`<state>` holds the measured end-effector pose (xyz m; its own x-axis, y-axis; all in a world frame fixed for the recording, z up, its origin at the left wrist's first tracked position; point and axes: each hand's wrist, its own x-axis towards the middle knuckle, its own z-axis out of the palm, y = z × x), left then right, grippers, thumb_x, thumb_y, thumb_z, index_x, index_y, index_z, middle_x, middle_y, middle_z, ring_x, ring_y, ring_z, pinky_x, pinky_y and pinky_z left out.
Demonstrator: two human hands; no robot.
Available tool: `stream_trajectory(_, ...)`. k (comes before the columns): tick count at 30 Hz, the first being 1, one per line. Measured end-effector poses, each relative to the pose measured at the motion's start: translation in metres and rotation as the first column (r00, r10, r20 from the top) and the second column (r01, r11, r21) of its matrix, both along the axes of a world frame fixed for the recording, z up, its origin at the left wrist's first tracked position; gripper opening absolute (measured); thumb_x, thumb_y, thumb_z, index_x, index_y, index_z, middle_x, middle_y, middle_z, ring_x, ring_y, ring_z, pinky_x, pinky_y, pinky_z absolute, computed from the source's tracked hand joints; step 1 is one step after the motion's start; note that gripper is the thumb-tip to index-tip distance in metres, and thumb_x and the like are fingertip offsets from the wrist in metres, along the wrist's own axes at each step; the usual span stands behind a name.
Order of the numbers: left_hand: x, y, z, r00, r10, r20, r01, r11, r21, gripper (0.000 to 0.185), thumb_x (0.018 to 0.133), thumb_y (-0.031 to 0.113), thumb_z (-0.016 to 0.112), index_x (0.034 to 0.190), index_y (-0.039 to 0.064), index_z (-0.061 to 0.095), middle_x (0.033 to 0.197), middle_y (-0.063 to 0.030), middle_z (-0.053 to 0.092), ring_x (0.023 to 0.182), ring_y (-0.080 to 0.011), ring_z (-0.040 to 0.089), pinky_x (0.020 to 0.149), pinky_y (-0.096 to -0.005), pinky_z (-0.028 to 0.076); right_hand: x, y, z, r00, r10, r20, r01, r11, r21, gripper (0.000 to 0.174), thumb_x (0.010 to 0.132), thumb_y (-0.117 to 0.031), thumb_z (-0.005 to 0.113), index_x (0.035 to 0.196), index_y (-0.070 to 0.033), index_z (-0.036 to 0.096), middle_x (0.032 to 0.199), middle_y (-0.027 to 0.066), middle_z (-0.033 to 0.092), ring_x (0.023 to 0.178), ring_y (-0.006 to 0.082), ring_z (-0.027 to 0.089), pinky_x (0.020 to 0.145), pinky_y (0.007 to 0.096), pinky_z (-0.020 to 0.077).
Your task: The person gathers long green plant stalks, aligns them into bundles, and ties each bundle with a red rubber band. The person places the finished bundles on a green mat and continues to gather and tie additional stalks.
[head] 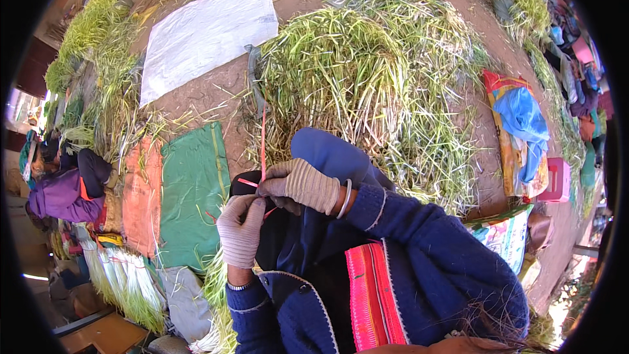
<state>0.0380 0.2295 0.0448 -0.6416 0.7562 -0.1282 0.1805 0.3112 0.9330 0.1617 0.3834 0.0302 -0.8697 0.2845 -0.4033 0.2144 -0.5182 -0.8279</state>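
Observation:
A thin red plastic strip (pixel 264 142) is pinched between my two gloved hands, above my dark-clothed lap. My left hand (pixel 241 233), in a ribbed knit glove, has its thumb and fingertips closed on the strip's lower part. Against it, my right hand (pixel 305 186), gloved too and with a white bangle at the wrist, grips the same strip. One length rises from the fingers and a short end sticks out to the left. The exact crossing of the strip is hidden by my fingers. Beyond my knee lies a large heap of green and white stalks (pixel 344 78).
A white woven sheet (pixel 211 29) lies on the dirt floor. Green (pixel 191 196) and orange sacks (pixel 142 196) are at the left, near tied white-stemmed bundles (pixel 130 275) and a person in purple (pixel 69 196). A blue plastic bag (pixel 523 123) and a pink container (pixel 555 179) stand right.

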Motion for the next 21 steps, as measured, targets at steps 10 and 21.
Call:
stream_trajectory(10,0.03,0.013,0.001,0.955,-0.028,0.295,-0.034,0.979,0.201,0.014,0.094,0.003,0.07,0.105,-0.004,0.075,0.083,-0.0028,0.069,0.064,-0.0073,0.058,0.058,-0.0214,0.044,0.042,0.009,-0.004,0.981,0.153,-0.119,-0.167,0.978,-0.123,0.028,0.098,-0.032,0.069,0.086,-0.007,0.074,0.058,-0.0031,0.051,0.046,0.0083,0.045,0.043,0.0253,0.033)
stream_trajectory(21,0.053,0.016,0.012,0.806,-0.152,-0.572,0.304,0.935,0.181,0.014,0.082,-0.008,0.066,0.093,0.001,0.066,0.109,-0.0139,0.066,0.107,-0.0259,0.064,0.096,-0.0373,0.052,0.06,0.003,-0.026,0.959,0.208,-0.192,-0.251,0.938,-0.239,0.022,0.097,-0.031,0.071,0.091,-0.01,0.071,0.058,-0.0042,0.05,0.045,0.0081,0.044,0.04,0.0262,0.0294)
